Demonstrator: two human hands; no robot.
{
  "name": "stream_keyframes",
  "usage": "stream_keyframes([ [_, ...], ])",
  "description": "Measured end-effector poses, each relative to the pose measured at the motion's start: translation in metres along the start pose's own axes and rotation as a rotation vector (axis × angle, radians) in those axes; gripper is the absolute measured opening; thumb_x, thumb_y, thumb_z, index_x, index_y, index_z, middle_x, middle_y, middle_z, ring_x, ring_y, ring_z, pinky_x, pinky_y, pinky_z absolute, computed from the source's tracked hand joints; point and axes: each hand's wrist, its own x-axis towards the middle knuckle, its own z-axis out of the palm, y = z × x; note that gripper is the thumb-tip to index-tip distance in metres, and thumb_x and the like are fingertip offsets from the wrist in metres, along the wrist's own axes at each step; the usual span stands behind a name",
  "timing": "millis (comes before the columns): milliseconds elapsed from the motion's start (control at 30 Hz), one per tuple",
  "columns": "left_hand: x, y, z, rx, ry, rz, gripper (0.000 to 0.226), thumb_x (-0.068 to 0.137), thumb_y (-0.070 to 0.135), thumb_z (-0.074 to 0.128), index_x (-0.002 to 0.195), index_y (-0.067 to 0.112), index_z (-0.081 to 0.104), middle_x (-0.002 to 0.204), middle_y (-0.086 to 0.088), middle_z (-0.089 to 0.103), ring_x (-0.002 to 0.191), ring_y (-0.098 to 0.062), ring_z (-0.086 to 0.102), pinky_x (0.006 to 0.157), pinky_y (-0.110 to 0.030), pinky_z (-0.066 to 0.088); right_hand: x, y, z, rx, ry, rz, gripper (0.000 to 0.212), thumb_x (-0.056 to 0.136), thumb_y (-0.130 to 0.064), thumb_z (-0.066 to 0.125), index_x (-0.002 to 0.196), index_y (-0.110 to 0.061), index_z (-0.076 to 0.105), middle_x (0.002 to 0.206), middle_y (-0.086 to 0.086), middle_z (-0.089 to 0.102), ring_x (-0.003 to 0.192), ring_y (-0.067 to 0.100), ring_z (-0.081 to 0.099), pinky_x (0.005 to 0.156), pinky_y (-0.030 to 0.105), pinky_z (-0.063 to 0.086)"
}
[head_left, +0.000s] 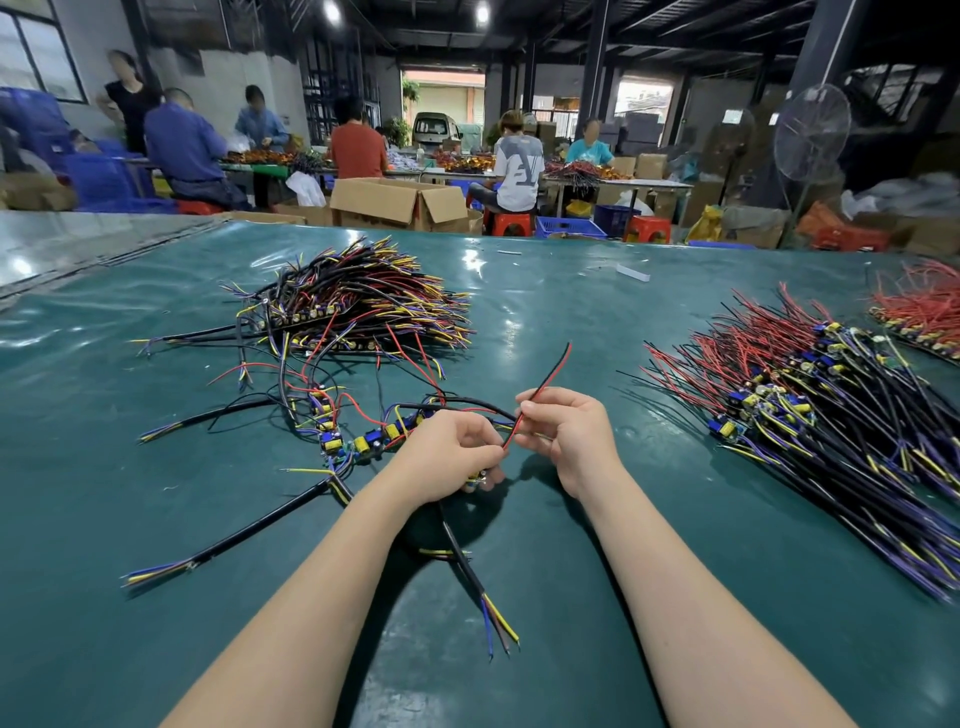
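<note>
My right hand (563, 436) pinches a thin red-and-black wire pair (545, 384) between thumb and fingers; the wire rises up and to the right past the hand. My left hand (454, 457) grips a small circuit module (475, 480) just above the green table (545, 597), with the lower end of that wire pair meeting its fingertips. A black cable (467, 566) with blue, yellow and brown ends runs out from under the left hand toward me. A chain of linked modules (363, 441) with yellow parts lies just left of the left hand.
A big heap of wired modules (363, 301) lies at the back left. Another pile (810, 415) spreads along the right, with a red-wired pile (919, 312) beyond it. Loose black cables (218, 551) lie at the left. People work at tables behind, among cardboard boxes (395, 202).
</note>
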Motion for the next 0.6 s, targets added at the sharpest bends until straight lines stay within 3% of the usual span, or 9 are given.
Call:
stream_keyframes([
  [100,0.001,0.000,-0.001,-0.026,-0.015,-0.007,0.021,0.087,0.000,0.055,0.070,0.012,0.058,0.054,0.005,0.065,0.050,-0.011,0.056,0.066,-0.030,0.047,0.000,-0.002,-0.001,0.030,0.026,-0.004,0.021,0.086,0.007,0.051,0.073,-0.007,0.061,0.051,0.000,0.059,0.043,0.006,0.055,0.044,0.016,0.049],
  [200,0.001,-0.002,-0.003,-0.043,-0.045,-0.005,0.021,0.087,-0.002,0.055,0.070,0.010,0.058,0.054,0.004,0.065,0.050,-0.012,0.056,0.064,-0.025,0.047,0.000,-0.001,-0.002,0.023,0.086,-0.074,0.026,0.081,0.014,0.054,0.072,-0.009,0.061,0.062,0.003,0.053,0.055,0.010,0.054,0.050,0.015,0.050],
  [467,0.002,-0.003,-0.006,-0.059,-0.161,0.018,0.019,0.087,-0.005,0.054,0.073,0.008,0.058,0.053,0.005,0.065,0.046,-0.009,0.056,0.057,-0.018,0.047,0.004,-0.006,-0.009,0.091,0.211,-0.080,0.024,0.089,0.001,0.051,0.068,-0.007,0.059,0.041,-0.004,0.058,0.036,0.003,0.054,0.034,0.012,0.036],
  [600,0.003,-0.004,-0.006,-0.011,-0.163,0.013,0.019,0.087,-0.003,0.056,0.072,0.010,0.058,0.053,0.006,0.066,0.046,-0.008,0.057,0.057,-0.017,0.047,0.005,-0.005,-0.012,0.086,0.261,-0.113,0.023,0.086,0.004,0.056,0.071,-0.014,0.060,0.054,-0.008,0.062,0.047,0.000,0.058,0.039,0.012,0.041],
])
